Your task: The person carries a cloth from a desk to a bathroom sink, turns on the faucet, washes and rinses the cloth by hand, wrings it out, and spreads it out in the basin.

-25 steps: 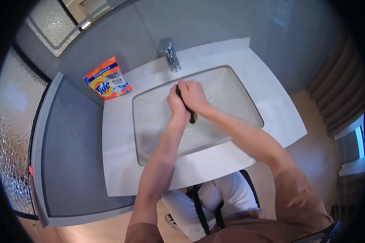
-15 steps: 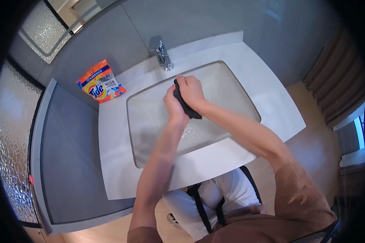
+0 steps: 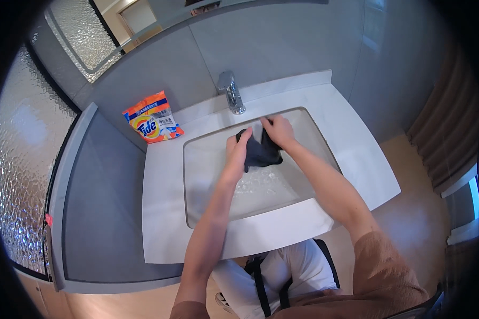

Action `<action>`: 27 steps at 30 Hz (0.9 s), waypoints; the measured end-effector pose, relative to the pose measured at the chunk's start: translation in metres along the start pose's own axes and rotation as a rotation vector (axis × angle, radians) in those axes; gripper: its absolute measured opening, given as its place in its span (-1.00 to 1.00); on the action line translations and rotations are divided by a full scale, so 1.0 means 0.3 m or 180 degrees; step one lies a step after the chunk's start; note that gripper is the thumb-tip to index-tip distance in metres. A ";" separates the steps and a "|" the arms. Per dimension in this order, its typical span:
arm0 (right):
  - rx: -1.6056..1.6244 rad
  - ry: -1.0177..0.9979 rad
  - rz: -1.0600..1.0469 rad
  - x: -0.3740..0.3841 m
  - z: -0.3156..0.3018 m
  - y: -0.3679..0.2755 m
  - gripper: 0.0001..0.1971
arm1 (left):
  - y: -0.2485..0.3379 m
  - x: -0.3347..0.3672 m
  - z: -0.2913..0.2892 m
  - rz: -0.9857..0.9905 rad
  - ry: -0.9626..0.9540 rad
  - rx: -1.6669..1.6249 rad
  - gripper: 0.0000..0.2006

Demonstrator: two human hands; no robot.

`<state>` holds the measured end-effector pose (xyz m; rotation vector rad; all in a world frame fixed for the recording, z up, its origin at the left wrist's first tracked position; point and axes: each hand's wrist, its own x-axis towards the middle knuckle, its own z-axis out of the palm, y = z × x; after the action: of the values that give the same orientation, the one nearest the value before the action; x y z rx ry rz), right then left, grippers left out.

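Note:
A dark wet cloth (image 3: 261,152) hangs stretched between both my hands over the white rectangular sink basin (image 3: 207,181). My left hand (image 3: 237,149) grips its left edge and my right hand (image 3: 277,131) grips its upper right corner. Below the cloth, soapy water with bubbles (image 3: 258,186) lies in the basin. A chrome tap (image 3: 230,91) stands just behind my hands.
An orange bag of washing powder (image 3: 151,121) lies on the white counter's back left corner. A grey ledge (image 3: 104,202) and frosted glass (image 3: 18,159) run along the left. Grey wall tiles rise behind, and a curtain (image 3: 442,138) hangs at the right.
The cloth was bunched between my pressed-together hands. Now the hands have drawn apart and the cloth is spread out and lifted above the water.

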<state>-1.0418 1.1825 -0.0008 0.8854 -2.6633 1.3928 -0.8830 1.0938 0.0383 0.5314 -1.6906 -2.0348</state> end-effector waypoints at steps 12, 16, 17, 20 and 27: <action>0.1784 -0.2209 -0.1727 -0.114 0.000 -0.141 -0.53 | 0.081 -0.019 -0.205 0.0273 -0.1143 0.0554 -0.57; 0.1644 -0.3078 -0.1191 -0.086 0.008 -0.097 -0.86 | 0.062 0.053 -0.240 0.0513 -0.0670 0.0820 -0.59; 0.2059 -0.2800 -0.0931 -0.092 -0.010 -0.117 -0.87 | 0.047 0.055 -0.255 0.0310 -0.0235 0.0905 -0.60; 0.2888 -0.2153 -0.0713 -0.133 -0.035 -0.163 -0.88 | -0.022 0.060 -0.307 -0.0308 0.0584 0.1502 -0.38; 0.1881 -0.0257 -0.0837 -0.116 -0.063 -0.145 -0.55 | -0.029 0.037 -0.151 -0.1249 -0.1413 0.0374 0.03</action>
<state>-0.9960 1.1941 0.0344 1.2904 -2.0829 2.1359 -0.8681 1.0522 0.0214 0.5072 -2.1056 -2.4839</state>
